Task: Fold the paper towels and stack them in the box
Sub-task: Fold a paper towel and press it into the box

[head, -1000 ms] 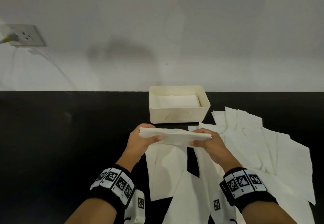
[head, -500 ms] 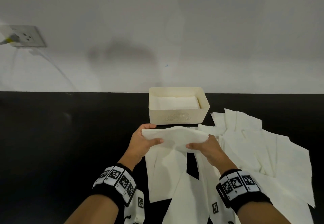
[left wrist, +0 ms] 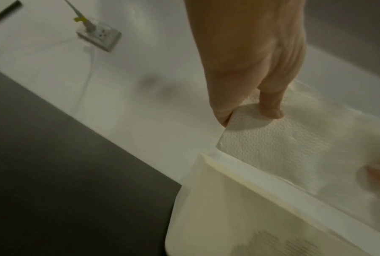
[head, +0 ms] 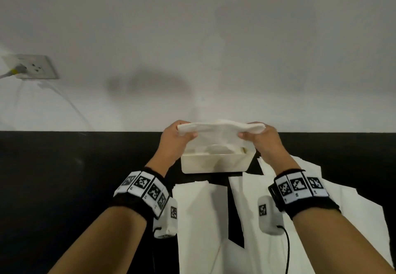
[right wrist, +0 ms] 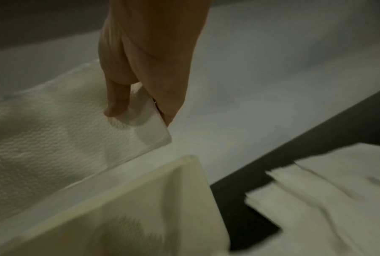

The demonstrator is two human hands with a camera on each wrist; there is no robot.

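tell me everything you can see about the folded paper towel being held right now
The folded paper towel is white with a fine embossed, dimpled texture, folded into a long strip of several layers. It is held in the air, stretched roughly level over the open cream box, sagging a little in the middle. The left hand pinches one end and the right hand the other, thumb against fingers. It looks clear of the box rim.

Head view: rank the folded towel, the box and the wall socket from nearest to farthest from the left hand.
1. Folded towel: pinched at its left end by the left hand.
2. Box: just below and right of that hand.
3. Wall socket: far left, on the wall.
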